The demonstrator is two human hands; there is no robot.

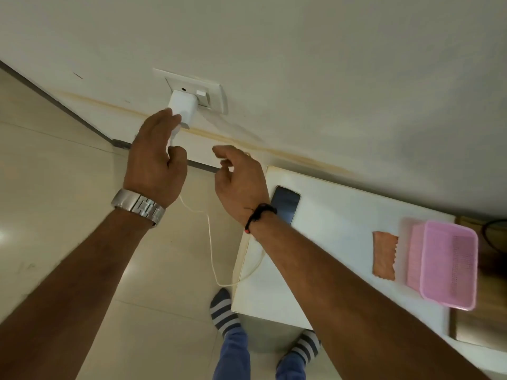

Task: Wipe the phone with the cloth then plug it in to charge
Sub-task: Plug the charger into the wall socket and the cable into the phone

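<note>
Head view, tilted. White charger adapter (pixel 183 108) sits plugged in the wall socket plate (pixel 216 97), low on the wall.

Left hand (pixel 155 160), steel watch (pixel 139 206) on the wrist: fingers curled around the cable plug just under the adapter, fingertips touching the adapter's lower edge. Grip closed on that cable end.

Right hand (pixel 238 179), dark band (pixel 259 213) on the wrist: beside the left one, apart from it, fingers loosely bent and half spread. A bit of white cable seems to pass at the fingertips; cannot tell whether it is pinched or only brushing.

White cable (pixel 211 250) drops from under the left hand, loops down toward the floor, then rises to the near-left edge of the white tabletop (pixel 337 237) and goes under the right forearm.

Phone (pixel 286 204) lies flat, screen dark, at the far-left corner of the tabletop, partly hidden by the right wrist. Whether the cable reaches it: hidden.

Orange-brown cloth (pixel 384 255) lies flat toward the right edge, touching the pink basket (pixel 445 263) beside it.

Striped socks (pixel 224 311) on the tiled floor below.
</note>
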